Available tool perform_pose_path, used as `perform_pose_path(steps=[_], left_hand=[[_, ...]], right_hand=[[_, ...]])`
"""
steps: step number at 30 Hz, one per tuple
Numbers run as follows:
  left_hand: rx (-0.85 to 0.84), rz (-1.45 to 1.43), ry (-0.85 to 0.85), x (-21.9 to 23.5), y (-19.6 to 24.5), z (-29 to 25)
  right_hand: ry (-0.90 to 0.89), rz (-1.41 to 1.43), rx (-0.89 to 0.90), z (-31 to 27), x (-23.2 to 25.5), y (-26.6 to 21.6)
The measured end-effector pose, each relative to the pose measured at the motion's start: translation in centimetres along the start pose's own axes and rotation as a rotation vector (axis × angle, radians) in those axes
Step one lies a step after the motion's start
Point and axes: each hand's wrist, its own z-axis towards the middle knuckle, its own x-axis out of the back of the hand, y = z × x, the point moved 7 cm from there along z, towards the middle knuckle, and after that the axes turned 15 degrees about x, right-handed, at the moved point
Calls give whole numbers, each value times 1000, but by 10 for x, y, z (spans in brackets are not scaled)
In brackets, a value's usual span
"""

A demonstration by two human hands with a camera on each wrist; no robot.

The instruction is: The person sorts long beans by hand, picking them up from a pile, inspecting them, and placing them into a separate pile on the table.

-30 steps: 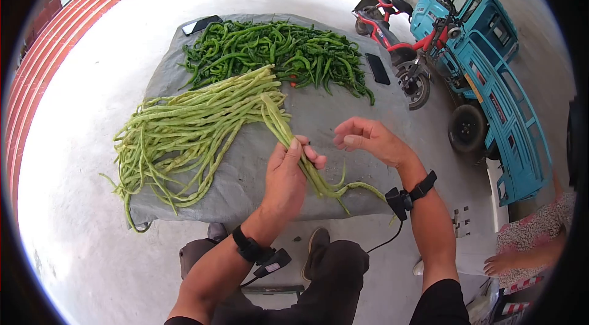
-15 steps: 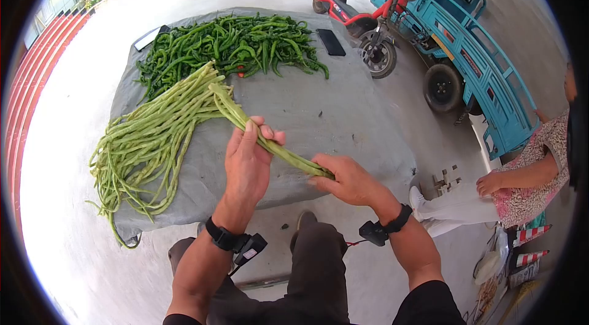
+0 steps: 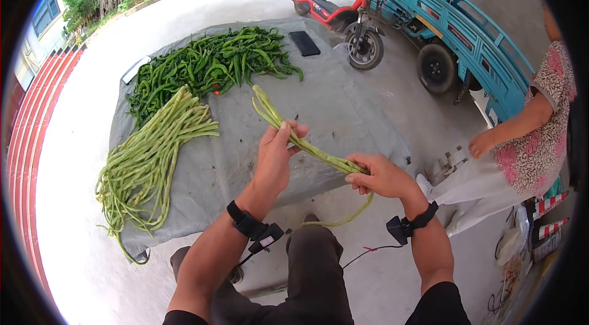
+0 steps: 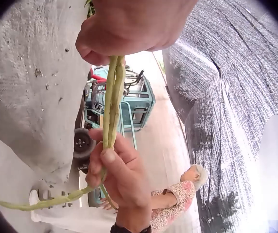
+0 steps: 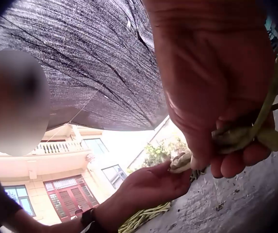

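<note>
A small bunch of long beans (image 3: 300, 141) is lifted off the grey cloth (image 3: 343, 110) and stretched between both hands. My left hand (image 3: 275, 152) grips the bunch near its middle; the upper ends stick out past it toward the peppers. My right hand (image 3: 377, 176) grips the lower end, and loose tails (image 3: 350, 217) hang below it. The left wrist view shows the beans (image 4: 112, 97) running from the left hand (image 4: 129, 29) down to the right hand (image 4: 122, 174). In the right wrist view the right hand's fingers (image 5: 226, 145) are curled round the beans (image 5: 240, 136).
A large pile of long beans (image 3: 147, 159) lies on the cloth's left, green peppers (image 3: 208, 64) at the back, a black phone (image 3: 305, 43) beyond. A red scooter (image 3: 334, 12) and blue vehicle (image 3: 454, 24) stand at right. Another person (image 3: 534, 135) crouches at right.
The bunch has come away from the pile and risen off the cloth. My right hand, free one second ago, now grips its lower end, and both hands have moved right.
</note>
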Motion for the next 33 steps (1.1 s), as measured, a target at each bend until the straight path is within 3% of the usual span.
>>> perform_pose_path(steps=[7,10,12,15,18,21,33], left_hand=[[-94,231,243,-16,33,87],[-25,302,281,-9,28,120],[48,295,314,11,15,151],[82,237,404,42,7,183],[65,209,471,55,13,188],[68,173,540,60,18,192],[-42,191,825,69,32,179]], right_hand=[[90,-149,-1,51,81,24],[82,-273,-42,74,108,36],[61,-377,-46,88,117,64],[161,-474,118,97,134,129],[249,-222,-13,71,144,164],[256,3,-62,43,148,169],[359,-66,-82,-5,183,181]])
